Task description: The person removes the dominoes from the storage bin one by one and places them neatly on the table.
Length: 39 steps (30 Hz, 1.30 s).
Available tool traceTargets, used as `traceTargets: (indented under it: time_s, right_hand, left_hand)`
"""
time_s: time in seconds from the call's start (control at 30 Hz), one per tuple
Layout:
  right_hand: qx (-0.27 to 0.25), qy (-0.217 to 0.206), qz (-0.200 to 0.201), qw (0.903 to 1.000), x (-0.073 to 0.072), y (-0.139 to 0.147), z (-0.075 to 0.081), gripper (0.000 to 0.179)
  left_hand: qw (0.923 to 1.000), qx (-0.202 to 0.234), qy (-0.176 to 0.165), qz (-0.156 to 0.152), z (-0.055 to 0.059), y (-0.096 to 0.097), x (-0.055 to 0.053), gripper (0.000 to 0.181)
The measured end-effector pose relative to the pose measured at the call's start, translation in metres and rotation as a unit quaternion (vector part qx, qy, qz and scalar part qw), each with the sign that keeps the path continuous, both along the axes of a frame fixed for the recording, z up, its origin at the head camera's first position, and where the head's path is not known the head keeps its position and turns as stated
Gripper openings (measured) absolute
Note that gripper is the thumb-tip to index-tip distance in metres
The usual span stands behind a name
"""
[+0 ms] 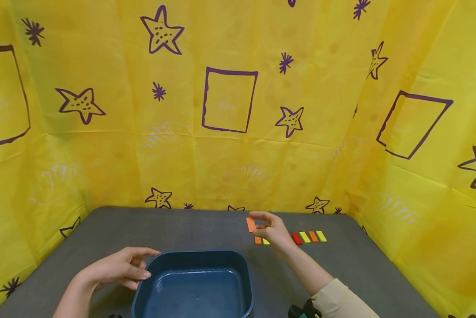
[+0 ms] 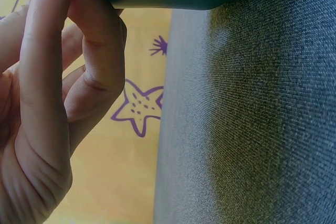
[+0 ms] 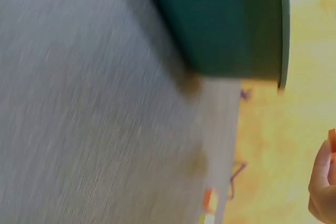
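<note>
A dark blue rectangular plastic tub [image 1: 192, 255] stands at the front of the table. At its left rim, my left hand [image 1: 120, 267] grips the edge with curled fingers; the left wrist view shows those fingers [image 2: 97, 40] right at the tub's underside edge. Raised above the table beyond the tub's far right corner, my right hand [image 1: 271, 229] pinches a small flat orange block [image 1: 251, 225] between thumb and fingers. Just under it lie another orange block [image 1: 258, 240] and a yellow block [image 1: 266, 242], partly hidden by that hand.
Right of the raised hand, a red block [image 1: 296, 239], a yellow block [image 1: 304, 237], an orange block [image 1: 313, 236] and a further yellow block [image 1: 321, 236] form a row on the dark grey table [image 1: 206, 229]. Yellow patterned cloth [image 1: 230, 168] encloses the table. A black object [image 1: 303, 310] lies near the right sleeve.
</note>
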State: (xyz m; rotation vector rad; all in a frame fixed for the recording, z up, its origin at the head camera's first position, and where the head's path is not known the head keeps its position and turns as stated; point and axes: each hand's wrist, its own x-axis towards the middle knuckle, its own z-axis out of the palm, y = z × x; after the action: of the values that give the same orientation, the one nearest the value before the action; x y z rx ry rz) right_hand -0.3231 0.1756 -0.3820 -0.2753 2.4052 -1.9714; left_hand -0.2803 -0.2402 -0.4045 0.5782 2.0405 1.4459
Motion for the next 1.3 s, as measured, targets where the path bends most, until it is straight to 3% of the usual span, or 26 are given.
traceTargets:
  time_s: [0.17, 0.53, 1.0, 1.3]
  right_hand:
    - [0.01, -0.013, -0.038, 0.9991, -0.009, 0.029, -0.005, 0.051]
    - [0.021, -0.046, -0.074, 0.996, -0.024, 0.1, -0.007, 0.059]
    - [0.063, -0.056, -0.131, 0.9878, -0.038, 0.185, -0.015, 0.065]
    - [0.125, -0.062, -0.119, 0.983, -0.044, 0.231, -0.035, 0.065]
  left_hand:
    - [1.0, -0.004, -0.003, 0.006, 0.002, 0.001, 0.0, 0.07]
    - [1.0, -0.005, -0.003, 0.006, 0.001, 0.002, 0.0, 0.071]
    - [1.0, 0.006, -0.003, -0.004, 0.001, -0.001, 0.0, 0.068]
    - [1.0, -0.002, -0.003, 0.008, 0.0, -0.001, 0.0, 0.067]
